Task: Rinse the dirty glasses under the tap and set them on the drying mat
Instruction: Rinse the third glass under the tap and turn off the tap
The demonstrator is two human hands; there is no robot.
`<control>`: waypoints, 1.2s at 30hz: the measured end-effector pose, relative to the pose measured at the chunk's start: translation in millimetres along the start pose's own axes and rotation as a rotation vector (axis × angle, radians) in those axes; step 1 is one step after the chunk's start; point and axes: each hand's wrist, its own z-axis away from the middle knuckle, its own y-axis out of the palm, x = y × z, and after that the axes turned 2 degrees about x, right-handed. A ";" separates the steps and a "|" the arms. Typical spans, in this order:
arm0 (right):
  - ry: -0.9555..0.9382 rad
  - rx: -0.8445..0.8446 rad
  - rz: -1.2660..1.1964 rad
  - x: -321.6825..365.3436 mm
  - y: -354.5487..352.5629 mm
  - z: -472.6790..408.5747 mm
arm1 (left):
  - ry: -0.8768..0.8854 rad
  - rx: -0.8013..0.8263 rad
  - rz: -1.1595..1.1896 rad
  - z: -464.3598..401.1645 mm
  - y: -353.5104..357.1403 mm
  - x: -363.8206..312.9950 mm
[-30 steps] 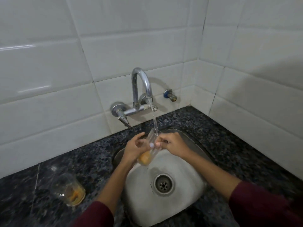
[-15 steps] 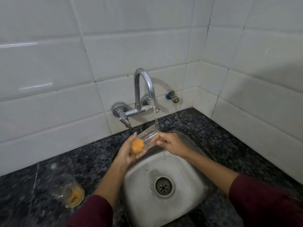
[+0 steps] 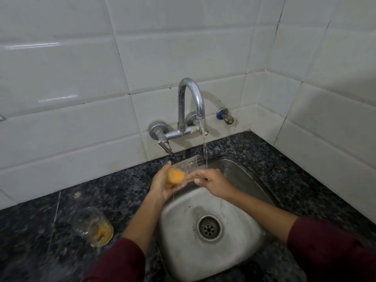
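Nearest, a second glass (image 3: 94, 226) with orange dregs sits on the dark table (image 3: 61, 200), left of the sink (image 3: 234, 251), kinda blurry. Over the basin, the left hand (image 3: 162, 185) cups the base of the glass (image 3: 184, 168), fingers curled round it; it's tipped sideways, orange gunk at the bottom, mouth toward the tap (image 3: 191, 102). Right hand (image 3: 211, 183) pinches its lower side with wet fingers. The water runs just past the rim. Can't make out a drying mat.

blurred — second glass (image 3: 93, 226) left of my left hand (image 3: 162, 184) | sleeves (image 3: 333, 251) cut off — bottom edge
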 end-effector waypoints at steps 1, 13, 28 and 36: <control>0.079 -0.061 -0.150 7.2 1.9 -1.6 | 0.049 0.017 -0.006 -2.4 0.8 1.8; -0.166 0.081 0.216 -2.7 -9.5 19.3 | -0.047 -0.008 -0.033 4.0 18.0 6.3; -0.075 0.211 0.183 6.3 -15.9 8.7 | -0.071 0.084 0.008 6.7 16.1 -0.7; -0.080 0.232 0.096 15.6 -17.9 4.6 | -0.017 0.006 0.038 4.5 18.1 2.8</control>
